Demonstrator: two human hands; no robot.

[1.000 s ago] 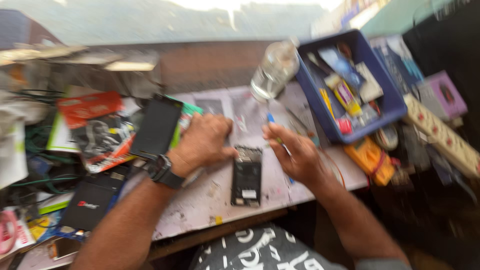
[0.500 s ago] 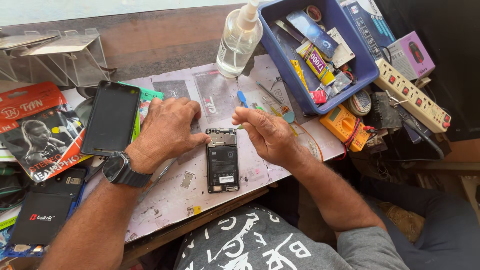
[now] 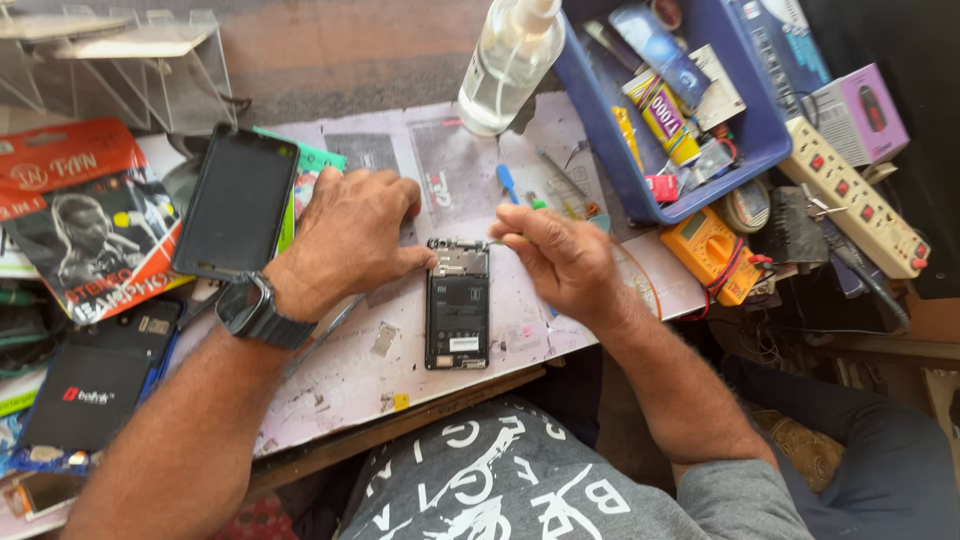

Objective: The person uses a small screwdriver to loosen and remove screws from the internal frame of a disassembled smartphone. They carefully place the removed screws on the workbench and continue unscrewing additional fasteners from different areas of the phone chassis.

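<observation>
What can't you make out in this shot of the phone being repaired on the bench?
Head view only:
- Tool tip in the right hand: hidden by the fingers, too thin to identify.
- Parts inside the opened phone: too small to tell apart.
- Top of the clear bottle: cut off by the upper edge.
- Contents of the blue tray: overlapping, partly cropped.

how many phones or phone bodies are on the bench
3 that show clearly: the opened phone between the left hand and right hand, a dark-screened phone above the left wrist, and a black phone at the bench's left edge. Clutter may hide more.
</observation>
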